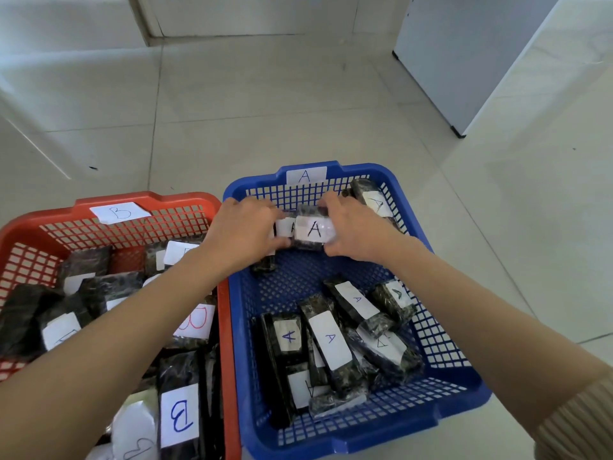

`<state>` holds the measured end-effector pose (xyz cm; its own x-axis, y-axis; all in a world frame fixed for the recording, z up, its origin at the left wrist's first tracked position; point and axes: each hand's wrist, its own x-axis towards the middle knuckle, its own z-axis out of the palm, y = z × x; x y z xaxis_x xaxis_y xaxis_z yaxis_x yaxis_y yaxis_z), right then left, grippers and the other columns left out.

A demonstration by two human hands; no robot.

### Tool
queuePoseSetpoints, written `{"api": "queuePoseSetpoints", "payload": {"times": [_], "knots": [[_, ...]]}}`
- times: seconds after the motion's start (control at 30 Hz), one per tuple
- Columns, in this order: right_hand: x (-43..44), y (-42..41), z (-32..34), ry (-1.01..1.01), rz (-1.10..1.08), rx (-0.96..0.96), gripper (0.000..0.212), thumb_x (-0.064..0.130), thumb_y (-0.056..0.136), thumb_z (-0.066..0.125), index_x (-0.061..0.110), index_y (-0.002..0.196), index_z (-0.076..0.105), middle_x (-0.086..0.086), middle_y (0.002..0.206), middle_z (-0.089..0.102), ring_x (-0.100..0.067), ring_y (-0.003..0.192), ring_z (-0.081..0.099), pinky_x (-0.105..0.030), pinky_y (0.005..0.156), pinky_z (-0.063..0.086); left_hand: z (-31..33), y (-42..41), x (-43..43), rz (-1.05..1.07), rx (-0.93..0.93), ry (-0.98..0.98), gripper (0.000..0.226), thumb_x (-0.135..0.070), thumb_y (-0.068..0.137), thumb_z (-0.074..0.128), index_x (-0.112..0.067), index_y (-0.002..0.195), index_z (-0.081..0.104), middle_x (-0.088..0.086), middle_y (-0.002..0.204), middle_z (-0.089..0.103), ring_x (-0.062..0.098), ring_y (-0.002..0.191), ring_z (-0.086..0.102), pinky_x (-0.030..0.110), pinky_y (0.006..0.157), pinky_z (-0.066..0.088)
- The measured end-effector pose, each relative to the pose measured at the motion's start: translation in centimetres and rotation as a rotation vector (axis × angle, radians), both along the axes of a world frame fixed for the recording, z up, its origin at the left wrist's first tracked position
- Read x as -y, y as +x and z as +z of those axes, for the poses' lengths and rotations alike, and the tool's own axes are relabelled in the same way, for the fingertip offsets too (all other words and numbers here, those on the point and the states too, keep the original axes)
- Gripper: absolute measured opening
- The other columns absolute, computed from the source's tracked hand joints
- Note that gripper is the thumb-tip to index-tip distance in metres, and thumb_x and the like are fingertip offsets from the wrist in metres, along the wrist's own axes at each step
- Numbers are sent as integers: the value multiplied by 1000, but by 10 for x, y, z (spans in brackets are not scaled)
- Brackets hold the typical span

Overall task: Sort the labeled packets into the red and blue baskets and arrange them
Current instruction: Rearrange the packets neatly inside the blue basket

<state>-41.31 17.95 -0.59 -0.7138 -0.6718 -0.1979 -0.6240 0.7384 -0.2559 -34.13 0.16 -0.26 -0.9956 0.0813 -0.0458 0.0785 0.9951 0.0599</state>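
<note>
Over tiled floor (265, 111), our right hand (355, 230) pinches an A packet (311, 229), left hand (243, 234) its neighbour (288, 227) alongside, arranging the blue basket (331, 443); next, probably seat both flush.

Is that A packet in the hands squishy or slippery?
The packet probably stays fairly stiff: it keeps its blocky shape where the right hand pinches it. Its shiny, wrinkled wrap may feel slippery. With flat sides, it likely won't roll.
</note>
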Motion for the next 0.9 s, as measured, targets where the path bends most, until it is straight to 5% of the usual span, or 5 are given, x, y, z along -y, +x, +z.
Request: {"api": "queuePoseSetpoints", "payload": {"times": [0.07,0.2,0.73,0.83,0.9], "knots": [[9,-1,-9,-5,16,25,69,20,74,74,5,129,35,-15,129,46,-28,117,44,-34,94,39,-8,1,-3,-40,121,-165,61,-61,77,59,-23,124,55,-4,128,53,18,115,50,38,93,33],[19,-7,-21,-53,4,41,74,23,76,73,6,137,36,-14,138,33,-31,128,35,-38,108,33,-20,7,-7,-47,133,-187,76,-60,70,67,-15,128,49,1,127,48,21,111,51,35,95,36],[17,-6,-19,-133,50,-97,65,25,88,64,11,143,34,-10,142,36,-27,132,32,-35,110,28,-3,14,-12,31,107,-199,66,-59,75,65,-9,116,55,5,115,56,23,108,51,31,91,39],[-2,-2,2,-143,-39,40,46,23,87,65,12,128,49,-6,126,52,-22,112,53,-35,99,43,6,18,-11,-70,-7,-97,53,-62,79,55,-19,109,60,-4,106,59,17,103,53,32,85,38],[-17,3,14,39,-47,284,34,26,87,65,13,116,56,-4,112,61,-20,87,63,-36,85,52,10,23,-16,-99,170,230,47,-62,78,57,-23,103,64,-10,98,61,8,95,56,26,80,43]]}}
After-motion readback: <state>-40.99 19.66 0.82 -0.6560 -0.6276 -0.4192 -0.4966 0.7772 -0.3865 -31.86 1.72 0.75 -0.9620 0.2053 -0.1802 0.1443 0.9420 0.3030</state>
